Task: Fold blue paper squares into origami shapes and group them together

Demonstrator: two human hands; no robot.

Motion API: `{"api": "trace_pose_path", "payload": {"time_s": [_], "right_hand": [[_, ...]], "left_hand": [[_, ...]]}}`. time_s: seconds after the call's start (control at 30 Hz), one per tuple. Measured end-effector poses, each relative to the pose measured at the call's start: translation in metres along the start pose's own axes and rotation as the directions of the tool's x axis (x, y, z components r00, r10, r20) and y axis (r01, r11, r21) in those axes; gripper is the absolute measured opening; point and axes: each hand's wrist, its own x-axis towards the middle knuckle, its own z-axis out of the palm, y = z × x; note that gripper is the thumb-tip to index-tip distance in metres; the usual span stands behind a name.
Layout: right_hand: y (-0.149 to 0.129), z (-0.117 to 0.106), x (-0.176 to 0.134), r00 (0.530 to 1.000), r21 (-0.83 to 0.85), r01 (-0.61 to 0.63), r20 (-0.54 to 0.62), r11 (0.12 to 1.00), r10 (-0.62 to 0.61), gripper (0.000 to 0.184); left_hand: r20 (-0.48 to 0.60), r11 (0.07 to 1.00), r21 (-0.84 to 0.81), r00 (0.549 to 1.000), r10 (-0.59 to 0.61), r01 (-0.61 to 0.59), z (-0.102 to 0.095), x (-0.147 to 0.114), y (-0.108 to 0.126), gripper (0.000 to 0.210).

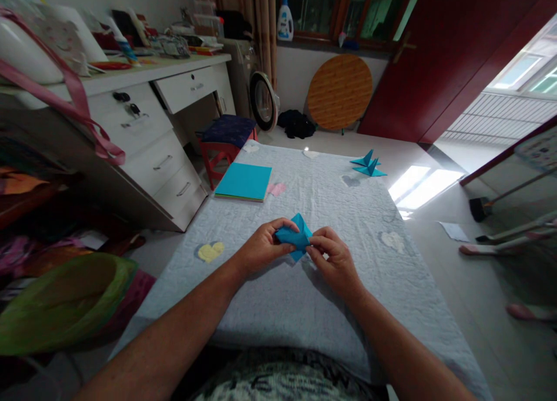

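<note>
2 forearms (191, 308); blue paper (300, 235) pinched between fingers (327, 242)

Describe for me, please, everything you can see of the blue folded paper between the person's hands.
The blue folded paper looks thin and creased into layered flaps, with one pointed corner facing away from the person and another toward them. The left hand grips its left side; the right hand pinches its right edge. Whether it touches the tablecloth below, I cannot tell.
</note>
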Motion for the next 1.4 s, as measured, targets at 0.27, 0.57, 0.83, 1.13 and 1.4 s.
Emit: {"api": "trace_pose_path", "payload": {"time_s": [0.27, 0.57, 0.83, 1.13, 1.4], "right_hand": [[-0.003, -0.001, 0.001, 1.0, -0.057, 0.002, 0.019, 0.998, -0.001, 0.015], [-0.001, -0.001, 0.001, 0.999, -0.054, -0.028, -0.023, 0.998, 0.027, 0.015], [0.001, 0.002, 0.001, 0.999, -0.08, -0.005, -0.046, 0.997, 0.002, 0.015], [0.0, 0.002, 0.002, 1.0, -0.111, -0.019, -0.01, 0.994, 0.018, 0.013], [-0.001, 0.004, 0.001, 0.995, -0.064, -0.073, -0.075, 0.995, 0.068, 0.011]], "left_hand": [[-0.065, 0.979, 0.164, 0.988, 0.137, -0.124, 0.0, -0.001, 0.002, 0.032], [-0.128, 0.983, -0.173, 0.991, 0.032, -0.054, 0.01, 0.006, -0.003, 0.069], [-0.09, 0.99, -0.127, 0.993, -0.078, 0.066, 0.015, 0.008, -0.01, 0.027], [-0.109, 0.999, -0.049, 0.994, -0.029, 0.024, 0.017, 0.007, -0.01, 0.032], [-0.119, 0.999, -0.044, 0.993, -0.025, 0.02, 0.02, 0.008, -0.01, 0.027]]}}
